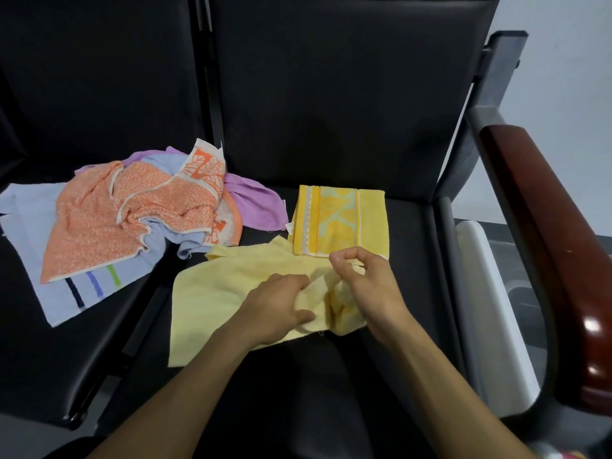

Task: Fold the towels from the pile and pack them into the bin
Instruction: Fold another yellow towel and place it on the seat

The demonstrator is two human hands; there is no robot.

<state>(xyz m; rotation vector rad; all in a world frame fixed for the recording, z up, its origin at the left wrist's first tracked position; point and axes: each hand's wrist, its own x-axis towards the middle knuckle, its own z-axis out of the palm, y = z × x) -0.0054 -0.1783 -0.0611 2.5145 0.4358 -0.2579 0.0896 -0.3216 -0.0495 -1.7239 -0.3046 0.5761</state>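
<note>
Your left hand point(281, 306) and your right hand point(367, 286) are both on the pale yellow towel point(212, 299). Your left fingers are curled into a soft, bunched-up fold near the towel's right end, with the thumb under the fold. Your right hand pinches the same bunched end from the other side, with finger and thumb tips together on the cloth. Both hands are clamped on this towel.

The pale yellow towel is fluffy and a bit crumpled. Its left part lies flat on the black seat point(410, 233), and its right end is scrunched up between your hands. The seat looks smooth and padded.

Just beyond your hands lies a folded yellow towel point(337, 220). It is a neat rectangle with a patterned band of brighter yellow and pale green shapes. Its near edge touches the pale towel.

To the left is the pile of loose towels. On top is an orange towel point(99, 226) with a speckled white pattern and a wavy cream edge. Under it is a light blue towel point(43, 207), flat and thin, with dark, blue and green stripes at its near end. A purple towel point(255, 203) sticks out at the right of the pile.

Far right there is a shiny dark red armrest point(543, 207), rounded and hard. Below it is a white plastic thing point(490, 293) with a smooth rim; you cannot tell what it is.
</note>
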